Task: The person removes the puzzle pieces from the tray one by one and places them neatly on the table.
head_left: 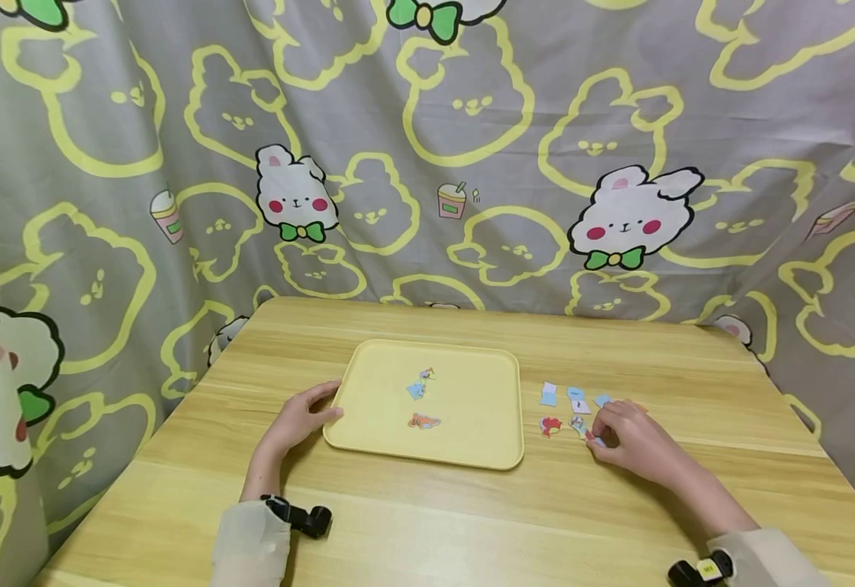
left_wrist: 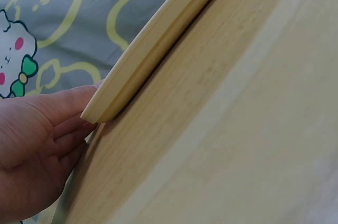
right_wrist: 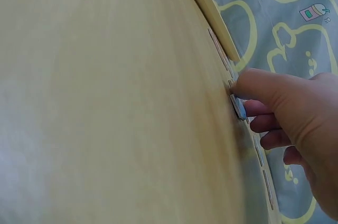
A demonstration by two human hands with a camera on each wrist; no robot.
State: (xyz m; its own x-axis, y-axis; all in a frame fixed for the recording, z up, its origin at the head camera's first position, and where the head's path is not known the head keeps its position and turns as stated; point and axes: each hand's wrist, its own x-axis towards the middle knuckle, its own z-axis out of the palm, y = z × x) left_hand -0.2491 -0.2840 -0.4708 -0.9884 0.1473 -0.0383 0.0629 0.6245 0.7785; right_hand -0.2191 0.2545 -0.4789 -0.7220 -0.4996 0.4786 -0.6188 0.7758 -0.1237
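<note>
A shallow yellow tray (head_left: pixel 471 424) lies on the table with several small flat picture cutouts on it, among them an orange one (head_left: pixel 424 421) and a light blue one (head_left: pixel 416 390). At the tray's left edge, my left hand (head_left: pixel 298 420) grips the rim between thumb and fingers; the tray's corner (left_wrist: pixel 105 110) shows there in the left wrist view. Right of the tray, my right hand (head_left: pixel 636 440) pinches a small blue-and-pink cutout (head_left: pixel 597 441) low over the tabletop. Its picture is mostly hidden by the fingers. In the right wrist view the cutout (right_wrist: pixel 238 108) appears edge-on.
Beside the right hand lie more cutouts: a red one (head_left: pixel 550 425), a lilac-and-blue one (head_left: pixel 548 394) and a blue-and-white one (head_left: pixel 578 399). Others are partly covered by the hand. A patterned grey curtain (head_left: pixel 368 269) hangs behind the wooden table (head_left: pixel 412 522).
</note>
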